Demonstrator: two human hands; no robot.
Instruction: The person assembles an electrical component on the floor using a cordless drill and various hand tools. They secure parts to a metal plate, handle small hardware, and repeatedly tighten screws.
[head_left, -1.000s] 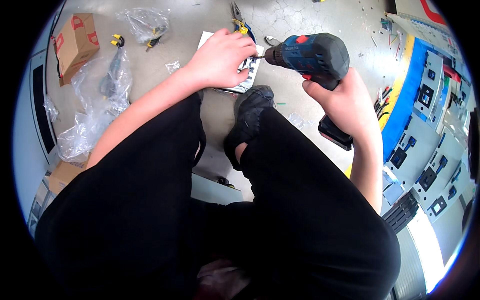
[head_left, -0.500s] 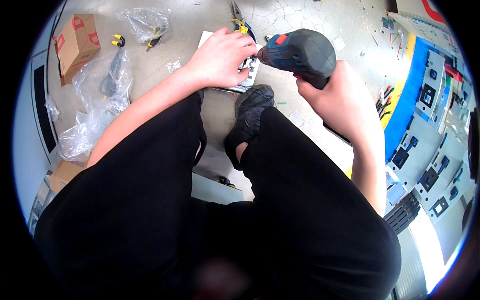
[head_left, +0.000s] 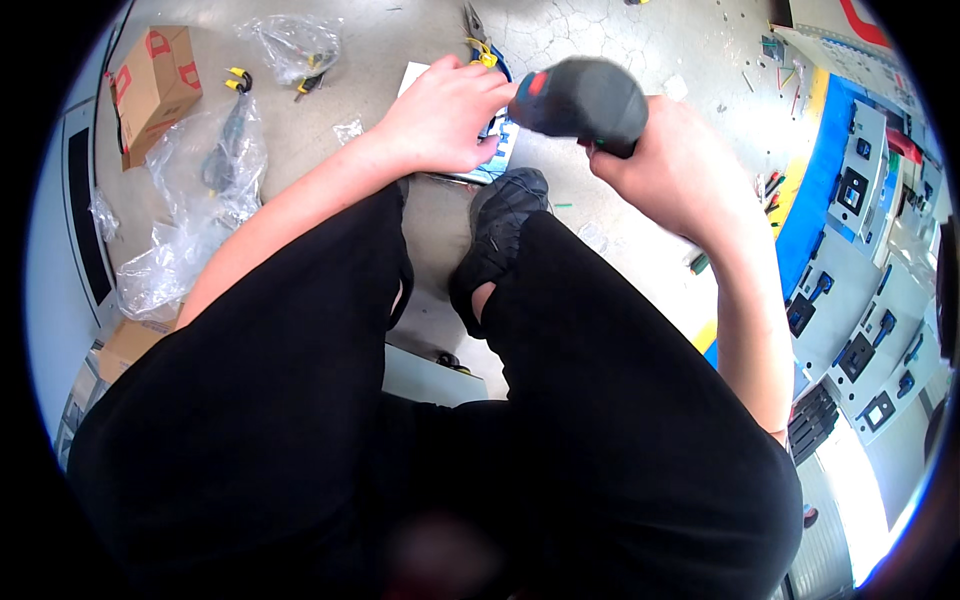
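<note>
We pin the flat panel [head_left: 497, 160] to the floor [head_left: 620, 30] with our left hand [head_left: 440, 115]; our right hand [head_left: 670, 165] has its grip clamped on the drill [head_left: 580, 97], nose aimed at it.

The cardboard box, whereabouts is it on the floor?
In the head view the cardboard box lies at the far upper left on the concrete floor, beside crumpled clear plastic bags, well left of the left hand.

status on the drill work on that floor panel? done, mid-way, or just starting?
Mid-way, as far as the view shows. Done: bags are opened, with clear plastic and a cardboard box set aside on the floor. In hand: the right hand grips the cordless drill, nose toward the flat panel that the left hand presses down. Left: cannot tell; the hands hide the fasteners.
</note>
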